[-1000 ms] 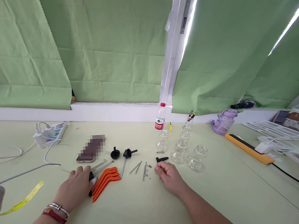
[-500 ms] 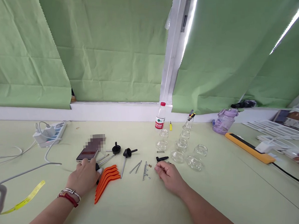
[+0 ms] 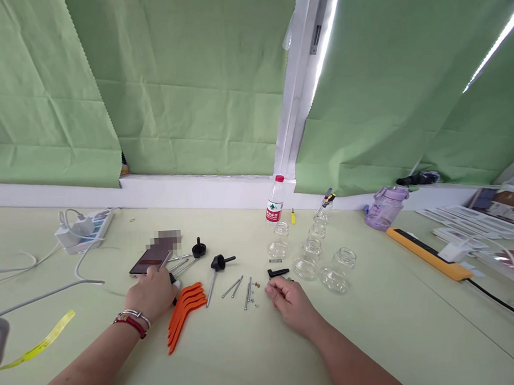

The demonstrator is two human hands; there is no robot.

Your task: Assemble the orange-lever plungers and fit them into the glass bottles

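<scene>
My left hand (image 3: 149, 294) rests on the table with its fingers bent, at the lower edge of a phone (image 3: 151, 259). A black-and-white part (image 3: 176, 284) shows beside its thumb, mostly covered by the hand. Several stacked orange arm-shaped pieces (image 3: 187, 312) lie just right of it. Curled on the table, my right hand (image 3: 291, 299) has its thumb and fingers pressed together; whatever they hold is hidden. Behind it are a black lever-like part (image 3: 278, 273) and a spring (image 3: 275, 261). To its left lie long screws (image 3: 248, 293) and tiny hardware (image 3: 253, 300).
Two black caps, one upturned (image 3: 198, 250) and one tilted (image 3: 218, 263), lie mid-left among metal rods. Several clear glass jars (image 3: 335, 277), a water bottle (image 3: 275, 203) and a purple bottle (image 3: 386, 208) stand behind. Power strips, one white (image 3: 106, 222), one orange (image 3: 437, 258), lie at the sides.
My left hand has slid right, with the black-and-white part beside it. The orange pieces have shifted slightly right. My right hand has stayed in place.
</scene>
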